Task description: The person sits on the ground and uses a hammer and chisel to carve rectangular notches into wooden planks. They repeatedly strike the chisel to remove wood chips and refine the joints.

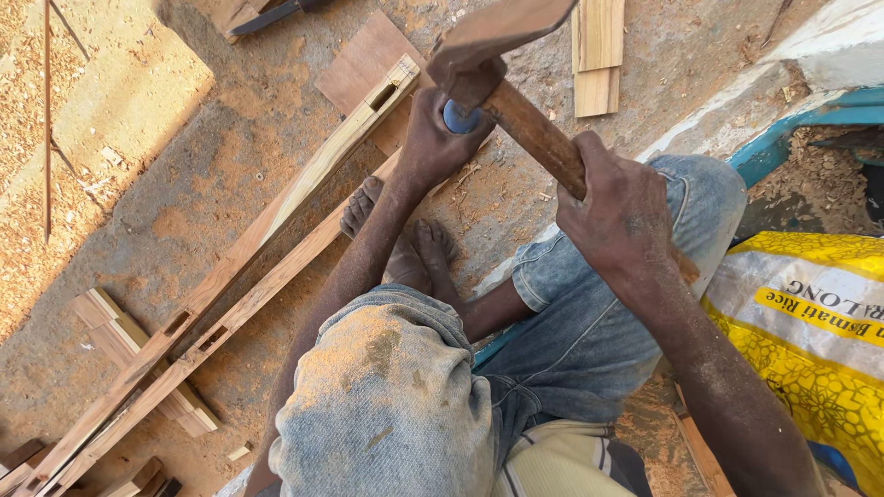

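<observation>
In the head view, above the long wooden rails, the left hand clenches a blue-capped chisel. The right hand grasps the wooden mallet mid-handle. The mallet appears rigid and head-heavy; a lower handle grip suits it.

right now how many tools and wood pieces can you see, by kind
wooden mallet, held in the right hand: 1
blue-handled chisel, gripped in the left hand: 1
long mortised rails: 2
short boards by the top edge: 2
yellow sack: 1
total: 7
</observation>
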